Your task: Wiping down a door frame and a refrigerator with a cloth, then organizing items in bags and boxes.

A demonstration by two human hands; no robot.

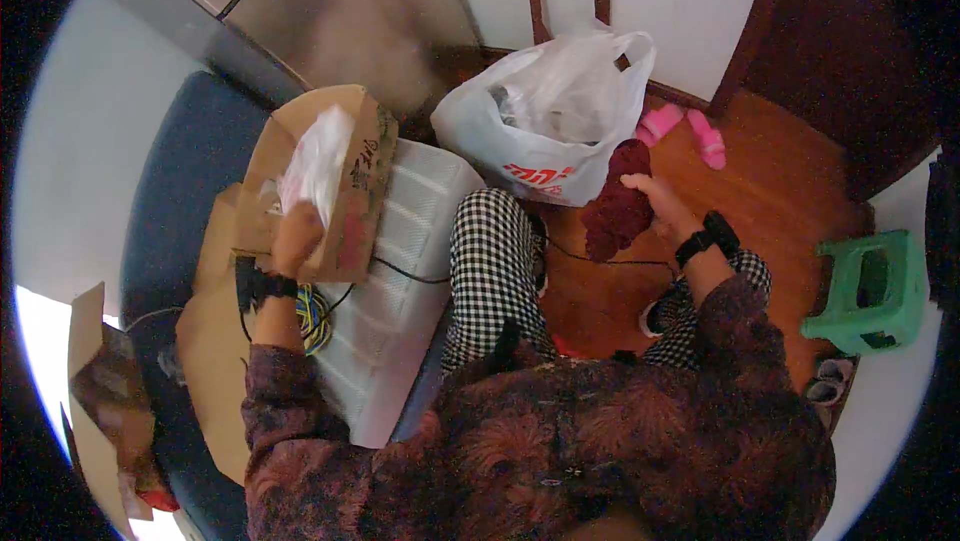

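Observation:
My right hand (660, 203) grips a dark red knitted or fabric item (621, 203), held low in front of a large white plastic carrier bag (480, 113). The bag stands on the floor with its handles up and pale plastic inside. At the left, my left hand (298, 235) is at the near end of an open cardboard box (360, 203), its fingers at a thin white plastic bag (321, 158); blur hides how firmly they hold it. Under the box lies a ribbed, pale plastic case or lid (420, 211).
A coil of yellow and blue cable (313, 320) lies beside the box, and a black cord crosses the floor. Pink slippers (705, 140) lie beyond the carrier bag. A green plastic stool (874, 290) stands at the right. More cardboard (214, 361) is at the left on a dark blue seat (169, 188).

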